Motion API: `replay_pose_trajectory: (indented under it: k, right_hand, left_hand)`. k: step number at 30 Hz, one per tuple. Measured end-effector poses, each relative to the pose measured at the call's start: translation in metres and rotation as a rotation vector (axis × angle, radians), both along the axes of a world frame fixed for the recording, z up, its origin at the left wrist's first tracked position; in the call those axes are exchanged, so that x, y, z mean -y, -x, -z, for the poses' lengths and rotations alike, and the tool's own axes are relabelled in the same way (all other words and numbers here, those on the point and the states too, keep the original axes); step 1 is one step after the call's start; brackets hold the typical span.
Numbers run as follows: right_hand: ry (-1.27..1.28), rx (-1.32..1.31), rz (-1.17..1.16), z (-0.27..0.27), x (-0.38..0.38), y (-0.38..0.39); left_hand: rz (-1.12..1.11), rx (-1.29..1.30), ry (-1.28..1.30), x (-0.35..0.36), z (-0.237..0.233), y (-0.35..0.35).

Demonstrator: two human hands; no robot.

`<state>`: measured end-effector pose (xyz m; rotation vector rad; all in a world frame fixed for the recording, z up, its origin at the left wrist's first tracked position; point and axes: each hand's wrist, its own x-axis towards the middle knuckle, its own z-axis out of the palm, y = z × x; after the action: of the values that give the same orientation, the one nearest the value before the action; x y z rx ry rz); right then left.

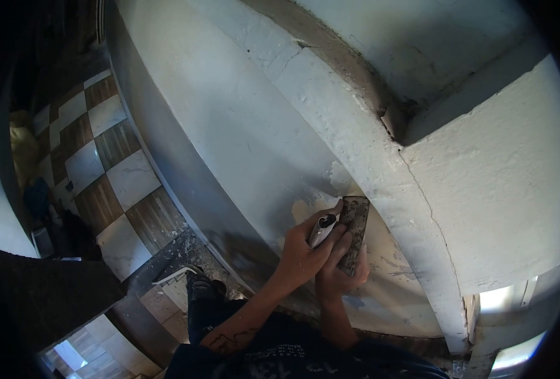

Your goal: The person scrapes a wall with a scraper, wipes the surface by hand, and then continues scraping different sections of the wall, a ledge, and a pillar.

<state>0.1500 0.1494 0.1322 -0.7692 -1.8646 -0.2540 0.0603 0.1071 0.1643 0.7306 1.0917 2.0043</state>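
My left hand [306, 251] is closed around a pale handle [321, 232] with a dark, hollow-looking end. Right against it is a narrow, rectangular metal blade [356, 218], dark and speckled with dried residue. My right hand [342, 273] grips the lower part of this blade, its thumb along the right edge and its fingers on the left. I cannot tell whether handle and blade belong to one tool. Both hands are close to the painted wall [229, 145], beside patches of flaked paint [305, 211]. The hands partly hide the blade's lower end.
A cracked white ledge [368, 151] runs diagonally above the hands and meets a thick white block [501, 183] at right. Below left lies a checkered tile floor [113, 180], with crumbled debris [195, 246] along the wall's foot. A dark surface [53, 294] juts in at left.
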Motion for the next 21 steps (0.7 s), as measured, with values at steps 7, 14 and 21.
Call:
replay_pose_trajectory:
  k: [7,14,21]
  right_hand:
    - [-0.312,0.348,0.453,0.028,-0.013,-0.013]
    - [-0.393,0.326,0.507,0.030,-0.015,-0.010]
    - [0.082,-0.319,-0.121,0.024,-0.016,0.007]
  left_hand:
    - [0.000,0.140,0.058,-0.002,-0.006,-0.004]
    - [0.006,0.241,0.067,-0.006,-0.005,-0.003]
    - [0.181,0.485,0.060,-0.010,-0.005,0.003]
